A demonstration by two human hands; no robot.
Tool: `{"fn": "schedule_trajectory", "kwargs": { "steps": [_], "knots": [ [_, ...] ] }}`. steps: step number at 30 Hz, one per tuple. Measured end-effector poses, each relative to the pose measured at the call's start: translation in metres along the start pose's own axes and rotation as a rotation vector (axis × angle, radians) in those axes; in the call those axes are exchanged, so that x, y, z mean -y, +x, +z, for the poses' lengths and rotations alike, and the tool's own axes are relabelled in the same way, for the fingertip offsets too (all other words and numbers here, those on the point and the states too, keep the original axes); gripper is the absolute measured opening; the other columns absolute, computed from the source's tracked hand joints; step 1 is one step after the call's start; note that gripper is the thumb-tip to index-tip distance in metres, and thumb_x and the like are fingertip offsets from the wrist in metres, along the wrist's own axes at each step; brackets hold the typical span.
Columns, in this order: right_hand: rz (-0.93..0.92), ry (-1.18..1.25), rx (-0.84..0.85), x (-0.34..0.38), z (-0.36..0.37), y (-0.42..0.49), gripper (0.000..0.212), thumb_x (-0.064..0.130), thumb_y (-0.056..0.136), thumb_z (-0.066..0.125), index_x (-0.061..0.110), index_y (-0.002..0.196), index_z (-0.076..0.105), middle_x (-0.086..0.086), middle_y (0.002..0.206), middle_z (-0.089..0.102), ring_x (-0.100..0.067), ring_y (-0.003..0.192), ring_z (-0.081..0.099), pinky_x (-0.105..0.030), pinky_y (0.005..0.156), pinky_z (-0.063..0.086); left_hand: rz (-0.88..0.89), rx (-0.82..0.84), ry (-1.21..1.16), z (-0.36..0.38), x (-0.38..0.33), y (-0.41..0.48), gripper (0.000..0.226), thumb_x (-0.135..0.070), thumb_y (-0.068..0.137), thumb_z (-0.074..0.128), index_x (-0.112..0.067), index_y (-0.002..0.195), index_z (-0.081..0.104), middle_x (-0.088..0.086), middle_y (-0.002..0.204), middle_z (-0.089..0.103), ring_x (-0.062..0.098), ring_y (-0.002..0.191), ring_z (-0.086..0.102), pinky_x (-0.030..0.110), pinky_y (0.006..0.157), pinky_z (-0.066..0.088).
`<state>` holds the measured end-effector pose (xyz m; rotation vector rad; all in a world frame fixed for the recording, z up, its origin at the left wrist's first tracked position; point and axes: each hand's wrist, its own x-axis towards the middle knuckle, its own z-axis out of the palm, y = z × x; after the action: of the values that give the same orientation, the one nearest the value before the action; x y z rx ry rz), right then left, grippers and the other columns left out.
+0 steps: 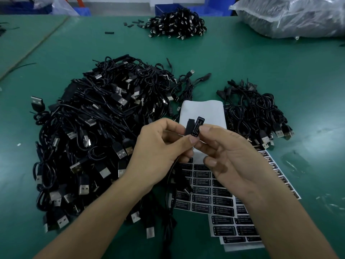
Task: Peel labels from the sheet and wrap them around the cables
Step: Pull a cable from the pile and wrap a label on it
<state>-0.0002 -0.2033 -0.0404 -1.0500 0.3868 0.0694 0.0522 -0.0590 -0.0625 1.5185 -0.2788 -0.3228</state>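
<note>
Closest to me: left hand and right hand, held up over the sheet of labels on the green surface. Left one pinches the box on a cable, thumb and forefinger on its lower end, cord dangling limp underneath. Right one pinches a peeled label by its lower end. The label stands upright just right of the box, touching or nearly, can't tell if it's stuck on. My guess: it's featherlight, floppy and tacky on the back, so hold only the edge or it grabs your finger. Box looks stiff and light, easy to steady. Big cable pile sits left, small pile right.
</note>
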Motion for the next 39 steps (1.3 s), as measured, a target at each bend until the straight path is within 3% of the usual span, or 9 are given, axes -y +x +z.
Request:
{"fn": "schedule_trajectory", "kwargs": {
  "steps": [2,6,11,15,18,26,30,35,39],
  "knots": [
    [-0.004,-0.004,0.006,-0.0001,0.0003,-0.0002,0.011,0.022,0.063,0.077,0.017,0.071,0.073,-0.003,0.077,0.07,-0.008,0.064,0.064,-0.014,0.04,0.035,-0.006,0.007,-0.004,0.0003,-0.0014,-0.0012,0.031,-0.022,0.072,0.082,-0.005,0.093,0.068,0.012,0.072,0.075,0.018,0.061,0.072,0.023,0.057,0.057],
    [-0.018,-0.023,-0.01,-0.0003,-0.0007,0.0015,0.014,0.022,0.06,0.079,0.017,0.072,0.075,-0.003,0.079,0.069,-0.008,0.062,0.062,-0.015,0.04,0.037,-0.03,0.029,0.016,0.0017,-0.0025,-0.0013,0.018,-0.007,0.078,0.082,-0.004,0.093,0.072,0.013,0.077,0.076,0.02,0.066,0.074,0.022,0.061,0.058],
    [-0.028,-0.037,-0.057,-0.0027,-0.0027,0.0055,0.01,0.019,0.059,0.078,0.015,0.069,0.077,-0.001,0.068,0.065,-0.006,0.059,0.059,-0.016,0.044,0.042,-0.055,0.078,0.045,0.0005,-0.0038,-0.0015,0.02,0.004,0.077,0.081,-0.011,0.089,0.077,0.01,0.081,0.077,0.024,0.073,0.076,0.025,0.065,0.061],
    [-0.044,-0.086,-0.018,-0.0032,-0.0029,0.0052,0.017,0.023,0.057,0.079,0.016,0.072,0.075,-0.001,0.069,0.068,-0.007,0.06,0.061,-0.016,0.048,0.043,-0.072,0.055,-0.008,0.0015,-0.004,-0.0022,0.029,-0.011,0.074,0.083,-0.002,0.095,0.065,0.015,0.076,0.076,0.024,0.069,0.076,0.025,0.059,0.059],
    [-0.065,-0.118,-0.004,-0.0029,-0.0033,0.0045,0.022,0.029,0.053,0.08,0.017,0.071,0.075,-0.002,0.068,0.068,-0.007,0.061,0.062,-0.017,0.052,0.043,-0.076,0.044,0.006,0.0017,-0.0058,-0.0039,0.038,-0.028,0.067,0.082,-0.002,0.088,0.062,0.018,0.073,0.074,0.024,0.063,0.075,0.026,0.053,0.058],
    [-0.083,-0.114,-0.017,-0.0024,-0.0045,0.0053,0.016,0.025,0.057,0.078,0.016,0.07,0.074,-0.002,0.067,0.066,-0.006,0.061,0.06,-0.019,0.058,0.042,-0.07,0.08,0.058,0.0039,-0.0038,-0.0037,0.032,-0.033,0.069,0.079,-0.005,0.083,0.071,0.011,0.069,0.074,0.019,0.057,0.071,0.024,0.052,0.056],
    [-0.078,-0.074,-0.056,-0.0037,-0.0052,0.0071,0.018,0.021,0.057,0.078,0.013,0.072,0.074,0.002,0.065,0.066,-0.004,0.06,0.057,-0.016,0.053,0.043,-0.059,0.111,0.136,0.0027,-0.0008,-0.0033,0.008,-0.016,0.081,0.082,-0.014,0.081,0.074,0.011,0.068,0.074,0.023,0.06,0.071,0.027,0.058,0.059],
    [-0.076,-0.074,-0.039,-0.0022,-0.0047,0.0069,0.011,0.024,0.057,0.079,0.018,0.066,0.076,0.005,0.068,0.066,-0.003,0.062,0.058,-0.017,0.056,0.043,-0.089,0.106,0.096,0.0018,-0.0025,-0.0023,0.003,-0.006,0.087,0.075,-0.006,0.088,0.072,0.01,0.072,0.075,0.019,0.062,0.073,0.024,0.057,0.058],
    [-0.062,-0.074,-0.057,-0.001,-0.0058,0.0067,0.02,0.028,0.054,0.08,0.019,0.072,0.077,0.003,0.081,0.069,-0.005,0.069,0.06,-0.022,0.063,0.043,-0.105,0.09,0.015,0.0011,-0.0045,-0.0014,0.002,-0.003,0.089,0.071,-0.005,0.09,0.072,0.011,0.075,0.075,0.018,0.063,0.073,0.023,0.056,0.057]
  ]
}}
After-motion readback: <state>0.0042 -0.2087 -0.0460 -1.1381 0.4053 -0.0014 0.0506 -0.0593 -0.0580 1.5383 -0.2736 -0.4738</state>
